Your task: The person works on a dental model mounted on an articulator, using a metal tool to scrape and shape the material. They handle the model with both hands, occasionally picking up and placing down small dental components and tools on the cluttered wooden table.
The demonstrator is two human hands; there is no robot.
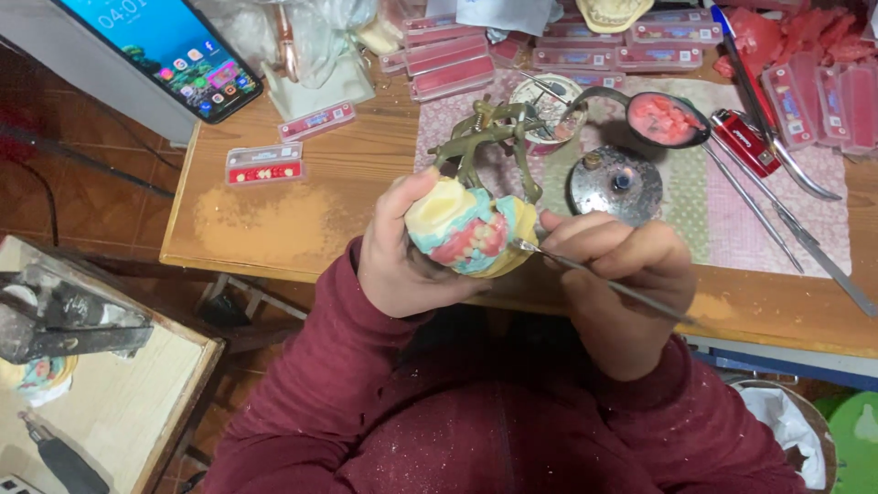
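We're mid wax-carving here: our left hand (402,261) is wrapped round the dental model (468,233) on its articulator (489,137), held above the worktop (366,174) edge, while our right hand (622,274) pinches the thin metal carver (594,279), tip at the pink gum, so next calls for small, steady strokes.

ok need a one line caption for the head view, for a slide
Left hand holds a dental model on a metal articulator while the right hand works a thin metal tool against it above a wooden table.

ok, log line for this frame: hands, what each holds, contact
left hand: grips dental model on articulator | right hand: holds thin metal tool | tool tip: touching model | table: behind
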